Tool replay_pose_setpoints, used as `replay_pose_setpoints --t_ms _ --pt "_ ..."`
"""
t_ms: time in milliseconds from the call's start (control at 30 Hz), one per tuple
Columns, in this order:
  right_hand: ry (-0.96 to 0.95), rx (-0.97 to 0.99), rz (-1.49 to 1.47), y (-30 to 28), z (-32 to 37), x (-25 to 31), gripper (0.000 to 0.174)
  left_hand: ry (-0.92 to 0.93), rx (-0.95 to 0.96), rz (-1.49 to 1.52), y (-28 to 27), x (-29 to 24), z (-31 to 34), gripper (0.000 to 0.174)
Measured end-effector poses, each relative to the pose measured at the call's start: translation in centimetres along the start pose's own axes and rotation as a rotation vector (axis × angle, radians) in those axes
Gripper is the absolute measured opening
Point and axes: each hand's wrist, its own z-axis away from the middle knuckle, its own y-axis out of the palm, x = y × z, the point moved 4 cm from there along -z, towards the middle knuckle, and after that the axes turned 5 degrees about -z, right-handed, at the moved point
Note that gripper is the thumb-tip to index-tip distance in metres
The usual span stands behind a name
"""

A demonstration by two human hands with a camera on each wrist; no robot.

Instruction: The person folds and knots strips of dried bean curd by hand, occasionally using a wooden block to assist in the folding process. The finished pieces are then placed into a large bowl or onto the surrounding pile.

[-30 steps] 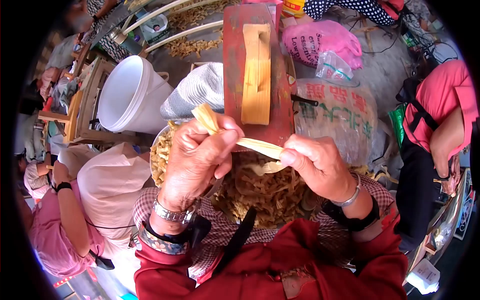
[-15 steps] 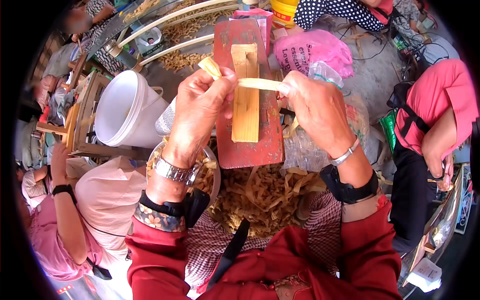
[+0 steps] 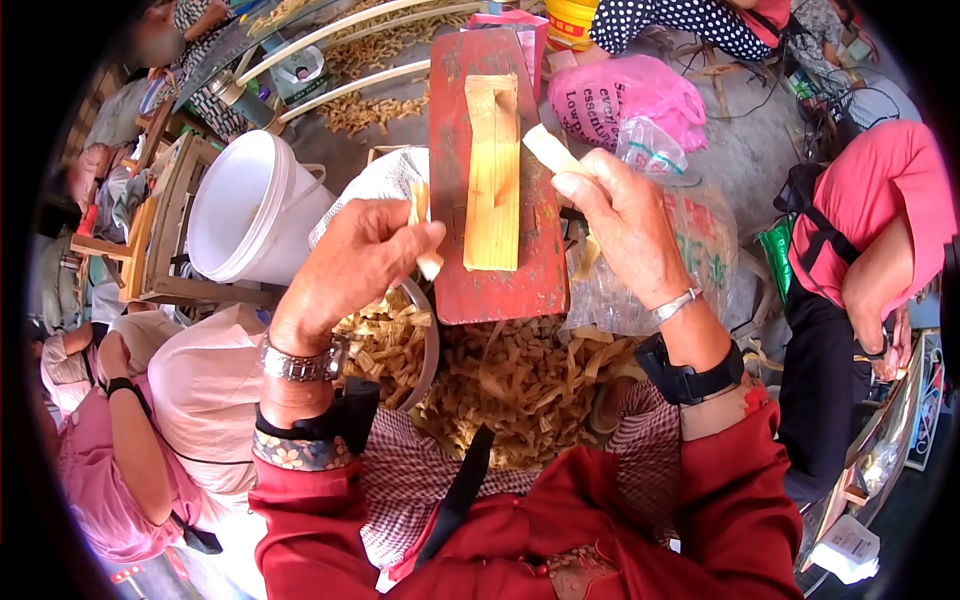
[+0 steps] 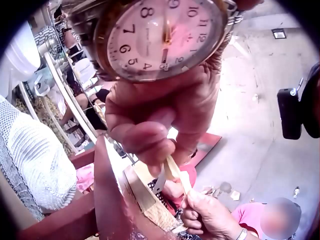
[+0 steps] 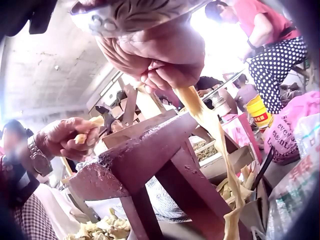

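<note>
My left hand, left of the red bench, pinches a short pale yellow strip piece between thumb and fingers. Over the bench's right side, my right hand pinches another pale yellow strip. One end of it points up and left past the thumb; in the right wrist view the strip hangs long and twisted below the hand. The two hands are apart. Between them a notched wooden block lies lengthwise on the bench.
Below the bench lies a heap of short yellow pieces, beside a white-rimmed basin with more. A white bucket tilts at the left. Pink and clear plastic bags lie right. People sit on both sides.
The strip stretched between both hands is now two separate pieces, one in each hand. The left hand has moved left and down, off the block; the right has shifted slightly right and down.
</note>
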Motion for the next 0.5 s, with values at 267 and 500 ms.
replay_pose_setpoints --t_ms 267,500 --pt "0.03 0.096 0.068 1.2 0.7 -0.1 0.019 -0.063 0.378 -0.075 2.2 0.6 2.9 0.025" --pt "-0.022 0.128 0.039 3.0 1.3 0.2 0.023 0.269 -0.292 -0.173 3.1 0.9 0.2 0.024"
